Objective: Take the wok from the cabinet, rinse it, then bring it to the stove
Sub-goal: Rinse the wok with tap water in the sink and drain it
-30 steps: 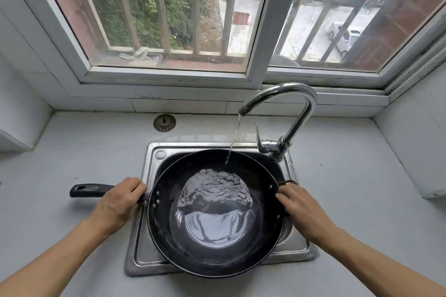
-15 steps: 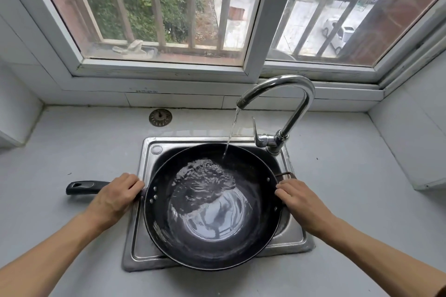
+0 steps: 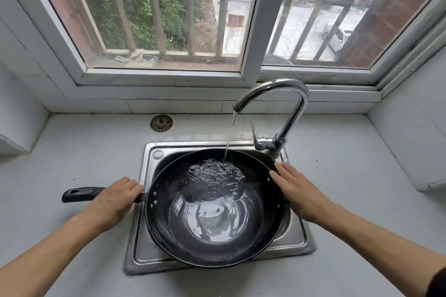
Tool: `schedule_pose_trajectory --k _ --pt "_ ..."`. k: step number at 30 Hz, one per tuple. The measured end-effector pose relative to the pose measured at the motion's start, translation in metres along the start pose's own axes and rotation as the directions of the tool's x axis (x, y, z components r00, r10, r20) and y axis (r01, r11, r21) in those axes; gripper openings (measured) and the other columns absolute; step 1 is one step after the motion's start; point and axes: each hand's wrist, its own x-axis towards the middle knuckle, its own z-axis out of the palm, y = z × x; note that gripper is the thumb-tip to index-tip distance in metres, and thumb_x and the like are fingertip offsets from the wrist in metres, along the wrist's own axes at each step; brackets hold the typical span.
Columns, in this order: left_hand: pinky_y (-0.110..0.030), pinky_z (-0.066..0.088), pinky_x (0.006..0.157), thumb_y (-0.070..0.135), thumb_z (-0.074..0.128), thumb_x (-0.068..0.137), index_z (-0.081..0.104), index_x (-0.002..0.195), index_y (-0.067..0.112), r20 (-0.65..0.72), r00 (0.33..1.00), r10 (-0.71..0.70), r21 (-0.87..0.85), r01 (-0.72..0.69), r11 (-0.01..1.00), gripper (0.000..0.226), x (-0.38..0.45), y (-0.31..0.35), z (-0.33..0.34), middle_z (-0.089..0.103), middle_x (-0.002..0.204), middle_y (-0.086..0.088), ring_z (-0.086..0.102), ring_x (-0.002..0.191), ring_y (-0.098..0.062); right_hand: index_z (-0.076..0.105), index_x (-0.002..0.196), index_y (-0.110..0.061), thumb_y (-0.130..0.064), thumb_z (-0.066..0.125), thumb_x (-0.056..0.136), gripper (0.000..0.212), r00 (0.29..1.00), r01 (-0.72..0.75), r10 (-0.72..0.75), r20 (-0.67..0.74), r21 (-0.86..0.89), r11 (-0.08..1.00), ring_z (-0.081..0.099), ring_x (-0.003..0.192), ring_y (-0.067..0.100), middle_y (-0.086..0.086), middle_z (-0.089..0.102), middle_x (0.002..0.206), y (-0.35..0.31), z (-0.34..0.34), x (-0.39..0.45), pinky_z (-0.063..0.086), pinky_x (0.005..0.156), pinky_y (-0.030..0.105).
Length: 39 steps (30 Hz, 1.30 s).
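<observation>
A black wok (image 3: 213,243) sits over the steel sink (image 3: 142,243), with water pooled and rippling inside it. Its long black handle (image 3: 82,195) sticks out left over the counter. My left hand (image 3: 113,202) is closed around that handle, close to the bowl. My right hand (image 3: 298,188) lies flat with its fingers stretched out over the wok's right rim, where the small side handle is hidden beneath it. A thin stream of water falls from the chrome tap (image 3: 277,108) into the far side of the wok.
A round metal sink strainer (image 3: 161,123) lies on the grey counter (image 3: 84,157) behind the sink. The tap's lever (image 3: 253,134) stands at the sink's back right. Tiled walls close in on both sides, and a barred window runs along the back.
My right hand has opened from its grip on the small side handle and now lies flat on the rim, a little farther back. The water keeps running and my left hand holds on.
</observation>
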Motion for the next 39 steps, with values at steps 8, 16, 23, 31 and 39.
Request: schedule_pose_trajectory --k 8,16,23,31,39 --pt "-0.035 0.048 0.061 -0.003 0.062 0.069 0.058 0.084 0.022 0.078 0.995 -0.066 -0.083 0.073 0.994 0.03 0.002 0.005 -0.009 0.052 0.081 0.006 0.05 0.073 -0.019 0.009 0.151 -0.012 -0.008 0.068 0.07 0.101 0.967 0.062 -0.035 0.253 -0.099 0.993 0.04 0.123 0.027 0.007 0.044 0.129 0.002 0.011 0.021 0.026 0.107 0.04" --pt "-0.027 0.04 0.076 0.009 0.047 0.076 0.054 0.095 0.024 0.39 0.911 -0.137 -0.092 0.186 0.978 0.025 0.016 0.014 -0.022 0.047 0.093 0.011 0.051 0.09 -0.016 0.008 0.151 -0.018 -0.034 0.08 0.064 0.114 0.935 0.08 -0.066 0.347 -0.026 0.996 0.045 0.115 0.026 0.006 0.044 0.125 0.015 0.015 0.033 0.032 0.105 0.037" --pt "-0.024 0.046 0.076 0.013 0.058 0.068 0.054 0.088 0.03 0.537 0.834 -0.125 -0.213 0.277 0.937 0.026 0.021 0.009 -0.034 0.058 0.09 0.016 0.055 0.085 -0.008 0.022 0.14 -0.019 -0.041 0.093 0.044 0.121 0.943 0.028 -0.058 0.328 0.094 0.995 0.042 0.105 0.022 0.005 0.044 0.116 0.022 -0.001 0.037 0.044 0.091 0.033" --pt "-0.029 0.041 0.082 0.015 0.058 0.078 0.047 0.091 0.034 0.429 0.882 -0.196 -0.115 0.268 0.957 0.026 0.029 0.008 -0.055 0.052 0.097 0.009 0.05 0.093 -0.014 0.019 0.148 -0.015 -0.051 0.084 0.051 0.123 0.996 -0.017 0.011 0.083 0.067 0.998 0.041 0.101 0.021 0.003 0.045 0.116 0.023 -0.01 0.037 0.041 0.087 0.029" --pt "-0.035 0.044 0.076 0.011 0.064 0.079 0.051 0.099 0.021 0.162 0.927 -0.338 -0.075 0.353 0.933 0.026 0.022 0.017 -0.049 0.047 0.091 0.005 0.049 0.088 -0.021 0.016 0.152 0.001 0.002 0.079 0.04 0.129 0.98 -0.103 0.112 -0.163 0.058 0.993 0.042 0.095 0.029 0.014 0.044 0.114 0.013 -0.003 0.036 0.045 0.082 0.039"
